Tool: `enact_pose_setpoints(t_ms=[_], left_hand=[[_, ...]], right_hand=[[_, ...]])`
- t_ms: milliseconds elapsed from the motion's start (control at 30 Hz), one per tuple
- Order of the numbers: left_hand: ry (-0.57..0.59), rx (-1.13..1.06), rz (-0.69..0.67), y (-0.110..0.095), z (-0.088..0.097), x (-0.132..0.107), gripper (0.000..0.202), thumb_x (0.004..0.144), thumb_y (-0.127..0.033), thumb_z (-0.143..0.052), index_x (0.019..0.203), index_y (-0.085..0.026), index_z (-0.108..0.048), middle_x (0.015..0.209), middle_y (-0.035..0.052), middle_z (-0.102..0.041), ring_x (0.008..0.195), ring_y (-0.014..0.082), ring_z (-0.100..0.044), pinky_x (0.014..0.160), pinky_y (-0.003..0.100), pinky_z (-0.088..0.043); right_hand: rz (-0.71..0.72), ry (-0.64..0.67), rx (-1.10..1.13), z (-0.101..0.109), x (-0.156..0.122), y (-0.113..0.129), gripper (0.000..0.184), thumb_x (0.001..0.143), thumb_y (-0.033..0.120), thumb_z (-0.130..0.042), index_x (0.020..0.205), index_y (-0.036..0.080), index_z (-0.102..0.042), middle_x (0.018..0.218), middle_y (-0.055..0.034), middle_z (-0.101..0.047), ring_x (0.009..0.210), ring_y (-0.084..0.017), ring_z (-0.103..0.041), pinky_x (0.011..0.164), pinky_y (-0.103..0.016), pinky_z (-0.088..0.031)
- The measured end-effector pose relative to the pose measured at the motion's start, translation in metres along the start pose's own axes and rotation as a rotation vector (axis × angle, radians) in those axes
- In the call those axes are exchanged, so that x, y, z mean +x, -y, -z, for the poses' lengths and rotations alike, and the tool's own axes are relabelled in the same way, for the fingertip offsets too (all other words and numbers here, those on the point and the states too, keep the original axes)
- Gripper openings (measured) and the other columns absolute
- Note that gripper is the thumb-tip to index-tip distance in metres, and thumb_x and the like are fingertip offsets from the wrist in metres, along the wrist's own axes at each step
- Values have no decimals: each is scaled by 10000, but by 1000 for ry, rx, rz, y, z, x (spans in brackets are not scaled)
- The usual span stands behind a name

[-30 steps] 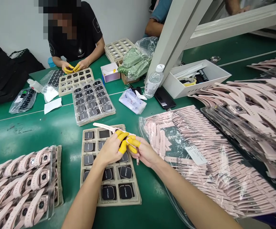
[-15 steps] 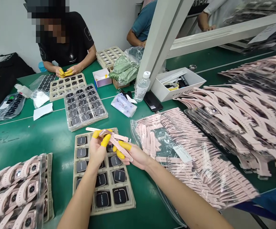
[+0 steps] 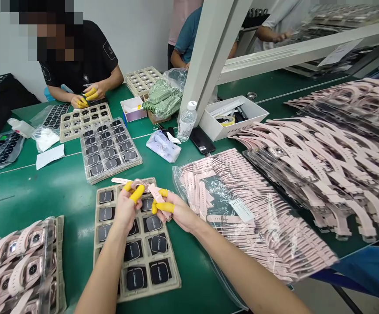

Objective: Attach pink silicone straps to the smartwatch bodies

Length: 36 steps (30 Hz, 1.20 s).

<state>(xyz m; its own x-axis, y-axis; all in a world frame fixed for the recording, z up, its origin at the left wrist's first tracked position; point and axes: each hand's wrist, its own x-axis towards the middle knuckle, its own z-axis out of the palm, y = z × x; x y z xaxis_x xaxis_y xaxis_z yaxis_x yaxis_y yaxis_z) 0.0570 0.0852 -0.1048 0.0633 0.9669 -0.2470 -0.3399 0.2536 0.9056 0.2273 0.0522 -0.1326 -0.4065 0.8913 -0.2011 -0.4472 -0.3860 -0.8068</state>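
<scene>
My left hand point(image 3: 127, 207) pinches a rose-gold watch case point(image 3: 139, 183) between yellow-cotted fingertips, and a pale strap point(image 3: 121, 180) runs out to its left. My right hand point(image 3: 179, 214), also with yellow finger cots, grips a pink silicone watch strap point(image 3: 158, 198) close to the case. Both hands hover just over a beige tray of black-faced watch modules point(image 3: 150, 293), which hides under them in part. Where the strap meets the case is hidden by my fingers.
Plastic-wrapped pink straps point(image 3: 241, 218) lie in heaps to the right. Assembled pink watches in a clear tray point(image 3: 22, 270) sit at lower left. Further trays, a water bottle point(image 3: 187, 122), a white box point(image 3: 231, 117) and a white post point(image 3: 212, 48) stand beyond. A co-worker point(image 3: 78, 61) works across the table.
The whole scene has slid left in view. My left hand has turned the watch case upright, and the pink strap now sits closer between my hands.
</scene>
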Motion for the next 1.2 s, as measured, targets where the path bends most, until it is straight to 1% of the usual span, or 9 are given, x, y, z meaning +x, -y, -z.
enact_pose_setpoints(t_ms=[100,233,367,433,500,667,800,933,1200], left_hand=[[143,190,35,6,-1,-2,485,700,-459,-913,964,-179,-618,724,-26,-604,563,89,-536,416,152,-397],[185,324,-76,12,10,1,447,813,-467,-839,1026,-195,-555,925,24,-676,728,139,-656,527,202,-538],[307,464,-291,21,18,1,215,989,-323,-642,1151,-201,-572,1125,84,-703,986,186,-712,839,312,-615],[376,600,-422,24,21,0,273,1008,-207,-556,1280,-210,-585,1261,109,-694,1146,213,-692,1021,380,-571],[435,740,-558,23,22,0,431,979,-102,-499,1383,-229,-578,1351,107,-679,1247,227,-656,1119,419,-514],[471,867,-753,19,22,1,605,902,10,-436,1410,-266,-613,1385,75,-673,1299,218,-625,1124,407,-512],[486,935,-771,19,22,1,644,859,44,-425,1409,-242,-599,1330,81,-698,1252,212,-657,1096,393,-539],[451,970,-813,21,22,1,583,884,29,-427,1393,-208,-584,1334,104,-697,1255,223,-660,1094,408,-548],[432,1022,-899,23,21,2,565,918,18,-412,1413,-209,-563,1324,115,-676,1265,233,-639,1104,429,-543]], right_hand=[[-7,10,-26,-2,-2,-4,375,860,490,-748,1023,188,-595,713,21,-662,458,-84,-506,452,-217,-349],[-12,-33,-67,-2,-3,-9,430,912,589,-685,1014,179,-605,601,42,-622,391,-78,-437,407,-206,-330],[-33,0,8,-2,-3,-13,398,882,549,-738,964,180,-615,648,21,-666,432,-93,-519,431,-208,-399],[-24,1,6,-1,-3,-14,359,913,530,-713,943,186,-612,593,34,-645,399,-88,-484,422,-206,-395],[-11,15,2,-1,-5,-14,336,933,516,-691,904,192,-604,525,46,-610,366,-88,-444,412,-209,-394],[-51,62,82,-1,-8,-9,309,893,479,-721,875,194,-605,472,56,-565,339,-94,-405,362,-202,-363],[-77,32,146,-2,-7,-5,303,863,454,-757,858,193,-604,473,73,-529,328,-71,-326,332,-187,-301],[-65,-14,181,-4,-6,-3,279,850,418,-772,854,186,-618,468,73,-516,339,-69,-335,344,-184,-291],[-69,-12,257,-6,-8,1,286,834,410,-793,810,193,-608,454,85,-461,353,-67,-315,347,-184,-262]])
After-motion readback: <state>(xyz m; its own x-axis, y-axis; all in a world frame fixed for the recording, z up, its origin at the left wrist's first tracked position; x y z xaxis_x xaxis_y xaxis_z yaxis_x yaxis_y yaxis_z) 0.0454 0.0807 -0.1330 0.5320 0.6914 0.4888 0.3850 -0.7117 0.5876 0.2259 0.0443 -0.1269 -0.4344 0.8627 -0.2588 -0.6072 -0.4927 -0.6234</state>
